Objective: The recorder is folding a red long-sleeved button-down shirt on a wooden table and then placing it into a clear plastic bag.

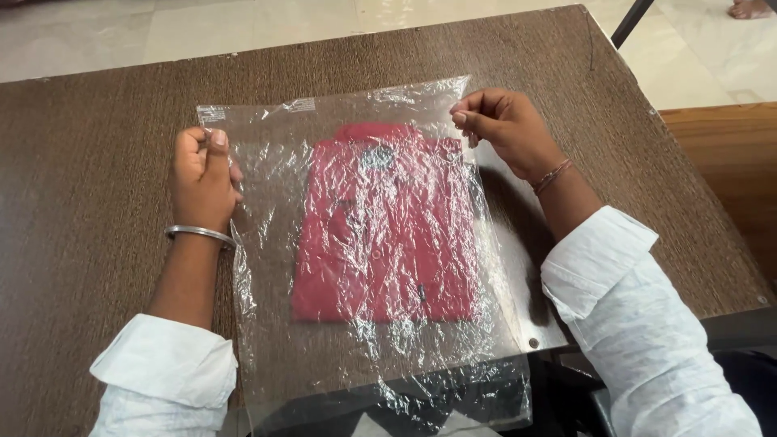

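A folded red shirt (388,231) lies inside a clear, crinkled plastic bag (275,202) spread flat on a dark brown wooden table (89,202). My left hand (202,178), with a metal bangle on the wrist, pinches the bag's left edge near its far corner. My right hand (506,129), a thread band on its wrist, pinches the bag's right edge near the far right corner. The near end of the bag hangs over the table's front edge.
The table's right edge (696,170) runs close to my right arm. Beyond the table lies a pale tiled floor (243,32). A dark metal leg (631,20) and another person's bare foot (749,8) show at the top right.
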